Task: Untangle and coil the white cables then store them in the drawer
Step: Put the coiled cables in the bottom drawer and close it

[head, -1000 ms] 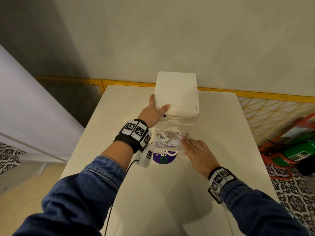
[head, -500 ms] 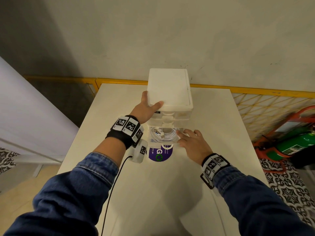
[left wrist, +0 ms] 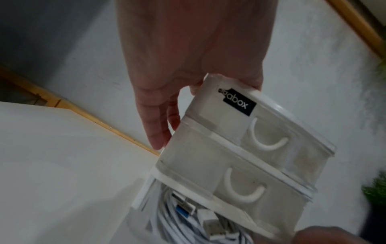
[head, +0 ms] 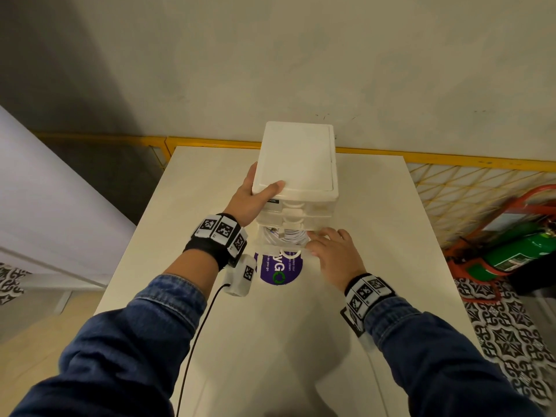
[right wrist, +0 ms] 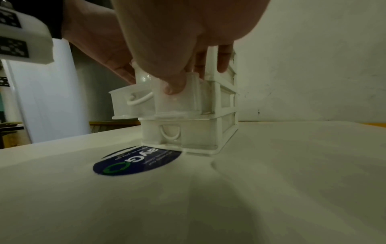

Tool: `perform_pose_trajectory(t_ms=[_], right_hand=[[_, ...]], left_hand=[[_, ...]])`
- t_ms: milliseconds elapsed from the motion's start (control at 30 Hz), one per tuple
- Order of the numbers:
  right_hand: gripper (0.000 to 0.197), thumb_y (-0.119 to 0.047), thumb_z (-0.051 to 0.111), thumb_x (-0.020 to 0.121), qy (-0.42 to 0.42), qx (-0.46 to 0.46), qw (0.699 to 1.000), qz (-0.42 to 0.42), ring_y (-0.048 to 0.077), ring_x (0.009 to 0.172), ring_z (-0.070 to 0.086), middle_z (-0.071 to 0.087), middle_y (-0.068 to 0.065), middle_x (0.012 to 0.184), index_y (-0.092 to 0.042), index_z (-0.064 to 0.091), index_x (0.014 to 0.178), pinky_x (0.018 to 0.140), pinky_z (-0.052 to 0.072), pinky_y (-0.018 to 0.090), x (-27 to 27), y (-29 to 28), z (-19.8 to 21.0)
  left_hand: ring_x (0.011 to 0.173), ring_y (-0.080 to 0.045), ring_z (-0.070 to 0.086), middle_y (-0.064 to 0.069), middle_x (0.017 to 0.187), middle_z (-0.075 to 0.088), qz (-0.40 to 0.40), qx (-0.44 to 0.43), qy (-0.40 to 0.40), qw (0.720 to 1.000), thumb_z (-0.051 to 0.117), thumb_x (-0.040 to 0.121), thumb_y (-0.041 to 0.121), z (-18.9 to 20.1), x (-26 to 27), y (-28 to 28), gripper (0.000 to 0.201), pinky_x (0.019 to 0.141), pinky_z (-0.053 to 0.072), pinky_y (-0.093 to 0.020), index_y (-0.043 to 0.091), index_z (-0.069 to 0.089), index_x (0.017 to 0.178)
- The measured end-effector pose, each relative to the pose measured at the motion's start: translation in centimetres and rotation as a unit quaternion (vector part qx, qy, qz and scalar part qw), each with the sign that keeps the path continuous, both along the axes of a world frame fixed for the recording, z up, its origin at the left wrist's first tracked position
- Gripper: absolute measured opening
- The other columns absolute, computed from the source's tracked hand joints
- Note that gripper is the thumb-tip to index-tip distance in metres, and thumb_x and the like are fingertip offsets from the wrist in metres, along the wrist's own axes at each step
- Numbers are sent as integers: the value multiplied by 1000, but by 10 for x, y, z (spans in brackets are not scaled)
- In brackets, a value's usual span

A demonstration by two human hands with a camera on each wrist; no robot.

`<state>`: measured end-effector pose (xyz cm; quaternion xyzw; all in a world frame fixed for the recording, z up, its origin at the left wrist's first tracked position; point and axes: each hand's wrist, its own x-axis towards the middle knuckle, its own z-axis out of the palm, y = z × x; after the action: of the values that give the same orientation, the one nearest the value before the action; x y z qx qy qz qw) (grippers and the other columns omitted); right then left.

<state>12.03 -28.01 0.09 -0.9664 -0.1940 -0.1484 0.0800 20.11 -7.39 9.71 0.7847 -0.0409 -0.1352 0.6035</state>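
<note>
A white plastic drawer unit (head: 296, 164) stands at the middle of the white table (head: 370, 206). My left hand (head: 249, 200) grips its top front left corner, thumb on the lid and fingers down the side (left wrist: 156, 132). One lower drawer (head: 262, 240) is pulled out a short way, and coiled white cables (head: 290, 236) with USB plugs (left wrist: 183, 209) lie inside it. My right hand (head: 334, 254) rests on that drawer's right front corner. Its thumb (right wrist: 173, 85) presses the drawer wall and its fingers lie straight along the rim. The two drawers above it are closed.
A round purple sticker (head: 278, 270) lies on the table just in front of the unit. A white wrist device (head: 240, 276) with a black lead hangs under my left wrist. A yellow mesh fence (head: 466, 188) and a green cylinder (head: 523, 251) stand to the right.
The open drawer has slid further into the unit, and my right hand has moved forward with it. My left hand keeps its hold on the unit's corner.
</note>
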Motion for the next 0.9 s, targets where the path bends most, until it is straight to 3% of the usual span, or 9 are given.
perform_pose_trajectory(t_ms=[100,200,333,400,467,533,667,833,900], right_hand=[[17,-17,53,77,-41,60,997,-30,16,90,41,72,-5,96,-20,68,85,76,28,29,-4,-3,-2],[14,-19,70,73,-45,143,985,-81,16,90,44,70,-1,92,-17,68,87,79,33,27,-1,-2,-1],[55,-22,84,60,34,315,918,-237,26,98,51,52,10,108,-9,53,104,86,46,35,8,3,4],[79,-25,85,61,80,398,868,-285,24,105,51,49,9,119,-11,41,125,90,47,39,12,5,4],[92,-24,81,67,142,432,844,-286,22,115,50,47,7,131,-17,25,141,97,44,40,19,6,2],[81,-23,74,75,192,423,847,-258,24,121,50,49,6,135,-21,27,141,101,42,43,25,6,0],[61,-22,70,78,228,430,844,-224,22,109,57,59,0,122,-25,40,131,94,46,41,24,6,0],[96,-46,83,46,214,429,845,-237,23,110,54,51,1,123,-26,36,127,92,49,47,27,19,-6],[99,-48,84,47,191,417,849,-263,24,112,54,51,3,125,-23,35,129,92,49,47,30,25,-10]], left_hand=[[111,-13,59,12,124,60,0,-6,-3,1000,63,80,50,1,0,0,65,99,47,-46,46,30,136],[111,-12,59,13,123,59,-7,3,-3,1000,62,80,52,1,0,1,65,99,47,-46,47,29,136],[113,-13,58,14,123,58,-14,10,-3,1000,62,79,55,1,0,2,66,99,46,-46,48,28,136],[112,-13,58,14,123,58,-12,10,-5,1000,61,80,54,1,-1,2,66,99,46,-46,47,28,136],[113,-13,57,14,123,58,-11,12,-8,1000,61,80,54,0,-1,2,66,99,46,-47,48,28,136],[112,-13,57,15,122,58,-11,13,-10,1000,61,81,53,0,-1,2,65,99,46,-47,47,27,136],[111,-11,58,17,120,59,-6,10,-11,1000,60,81,52,0,-2,1,62,99,47,-46,48,28,135],[108,-10,60,14,118,60,5,4,-17,1000,60,84,48,-2,-6,0,60,98,48,-44,45,29,135],[108,-10,59,14,119,60,7,3,-21,1000,60,85,47,-2,-7,0,60,98,47,-42,43,29,136]])
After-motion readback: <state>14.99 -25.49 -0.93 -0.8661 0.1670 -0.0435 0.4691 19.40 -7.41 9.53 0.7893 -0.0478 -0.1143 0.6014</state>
